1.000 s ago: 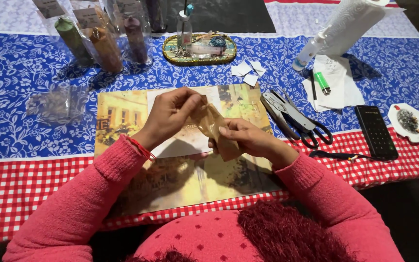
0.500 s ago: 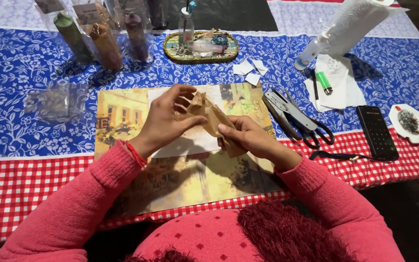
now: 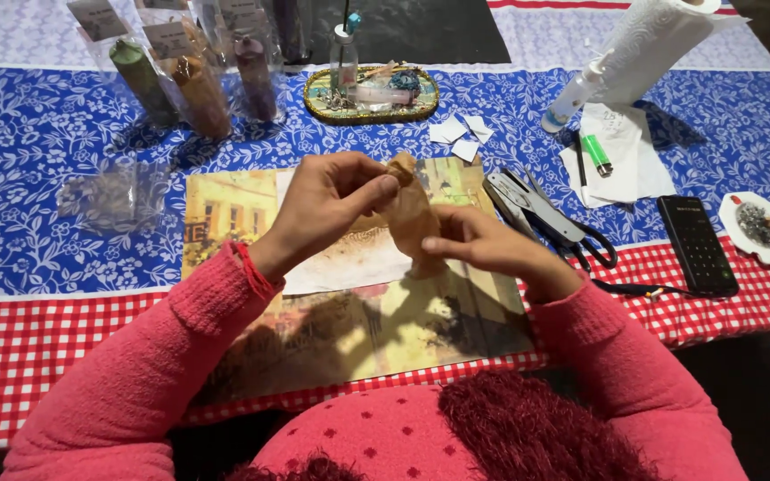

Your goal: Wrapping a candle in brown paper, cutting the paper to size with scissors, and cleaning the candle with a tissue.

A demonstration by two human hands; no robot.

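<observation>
Both hands meet over a picture placemat (image 3: 225, 209), glossy, printed w/ yellow buildings. Left hand (image 3: 327, 209) pinches the top of a small brown paper twist (image 3: 410, 214), thumb and forefinger closed on its crumpled tip. Right hand (image 3: 483, 248) grips the lower part of the same piece, fingers wrapped flat across it. Paper looks thin, creased, roughly cone-shaped, held upright between the two grips, clear of the mat.

Just right of the grip: stapler (image 3: 514, 200) and black-handled scissors (image 3: 581, 240), metal, lying flat. Further right: black calculator (image 3: 695, 245), small white dish (image 3: 755, 233). Beyond the grip: cut white paper scraps (image 3: 458, 135), oval woven tray (image 3: 372, 96). Left of the grip: crinkled clear plastic bag (image 3: 113, 191). Cloth underneath: blue floral, then red-white check (image 3: 64, 330) nearest the person.
</observation>
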